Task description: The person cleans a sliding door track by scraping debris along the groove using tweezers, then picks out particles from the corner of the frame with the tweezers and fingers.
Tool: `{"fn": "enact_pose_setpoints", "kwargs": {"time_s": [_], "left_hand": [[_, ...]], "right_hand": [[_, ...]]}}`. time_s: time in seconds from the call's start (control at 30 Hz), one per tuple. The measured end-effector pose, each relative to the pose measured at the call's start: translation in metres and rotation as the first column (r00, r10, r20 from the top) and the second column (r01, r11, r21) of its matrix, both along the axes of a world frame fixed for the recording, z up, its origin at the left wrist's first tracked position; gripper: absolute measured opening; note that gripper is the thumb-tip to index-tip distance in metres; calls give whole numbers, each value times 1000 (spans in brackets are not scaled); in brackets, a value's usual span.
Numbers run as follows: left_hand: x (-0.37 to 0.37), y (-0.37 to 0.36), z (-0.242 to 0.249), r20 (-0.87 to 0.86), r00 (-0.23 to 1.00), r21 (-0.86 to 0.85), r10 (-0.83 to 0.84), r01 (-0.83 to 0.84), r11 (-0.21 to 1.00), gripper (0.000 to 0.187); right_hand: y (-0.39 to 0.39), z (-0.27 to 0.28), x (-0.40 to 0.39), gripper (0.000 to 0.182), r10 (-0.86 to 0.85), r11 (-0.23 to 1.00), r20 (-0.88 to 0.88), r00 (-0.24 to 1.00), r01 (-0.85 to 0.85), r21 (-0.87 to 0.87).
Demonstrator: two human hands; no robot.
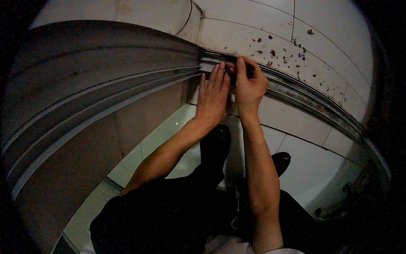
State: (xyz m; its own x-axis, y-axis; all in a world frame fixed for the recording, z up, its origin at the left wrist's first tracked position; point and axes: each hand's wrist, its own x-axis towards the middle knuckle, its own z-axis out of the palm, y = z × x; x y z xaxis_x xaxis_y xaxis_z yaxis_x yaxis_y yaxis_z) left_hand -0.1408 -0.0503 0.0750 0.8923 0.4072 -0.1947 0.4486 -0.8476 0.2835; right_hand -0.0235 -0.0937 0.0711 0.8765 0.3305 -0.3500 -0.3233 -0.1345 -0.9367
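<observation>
A grooved metal floor track [304,95] runs from the foot of a door frame toward the lower right. At its left end my left hand [213,95] lies flat with its fingers stretched toward the track. Right beside it, my right hand [252,86] is bent over the track, thumb and fingers drawn together in a pinch. What the right fingers hold, if anything, is hidden. Dark crumbs of debris [272,53] lie scattered on the pale tiles beyond the track.
A tall frame with long vertical ridges [105,89] rises on the left. Two black shoes, one on the left [215,142] and one on the right [281,163], stand on white floor tiles [304,161] on the near side of the track.
</observation>
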Motion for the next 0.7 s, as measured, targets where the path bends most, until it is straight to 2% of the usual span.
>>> {"fn": "enact_pose_setpoints", "kwargs": {"time_s": [0.1, 0.2, 0.3, 0.33, 0.43, 0.47, 0.57, 0.67, 0.7], "left_hand": [[-3, 1, -2, 6, 1000, 4, -7, 7, 1000, 74], [-3, 1, -3, -7, 1000, 5, -20, 20, 1000, 74], [-2, 1, -3, -1, 1000, -35, 7, -7, 999, 80], [-2, 1, -3, 4, 1000, -54, 22, -22, 998, 83], [1, 0, -1, -44, 999, -27, 19, -21, 999, 83], [2, 0, 0, -47, 999, -29, 20, -21, 999, 83], [1, -1, 1, -49, 999, -32, 21, -23, 999, 82], [-1, -1, 2, -34, 999, -41, 16, -17, 999, 82], [1, 0, 1, -36, 999, -47, 16, -18, 999, 82]], "right_hand": [[0, -2, -2, 22, 98, 992, 124, 987, -87, -91], [1, 2, 1, 22, 49, 998, -62, 997, -52, -42], [-6, 17, 14, 24, -90, 956, -353, 931, 180, 231], [-9, 23, 18, 26, -128, 935, -384, 914, 240, 261], [-21, 11, 32, 22, -94, 995, -14, 995, 94, 19], [-25, 8, 33, 23, -35, 997, 55, 998, 38, -67], [-26, 34, 35, 22, -98, 995, -61, 993, 100, 25], [-36, 12, 35, 23, 23, 995, -56, 998, -29, -99], [-34, 17, 36, 24, -63, 997, -4, 998, 63, -47]]}}
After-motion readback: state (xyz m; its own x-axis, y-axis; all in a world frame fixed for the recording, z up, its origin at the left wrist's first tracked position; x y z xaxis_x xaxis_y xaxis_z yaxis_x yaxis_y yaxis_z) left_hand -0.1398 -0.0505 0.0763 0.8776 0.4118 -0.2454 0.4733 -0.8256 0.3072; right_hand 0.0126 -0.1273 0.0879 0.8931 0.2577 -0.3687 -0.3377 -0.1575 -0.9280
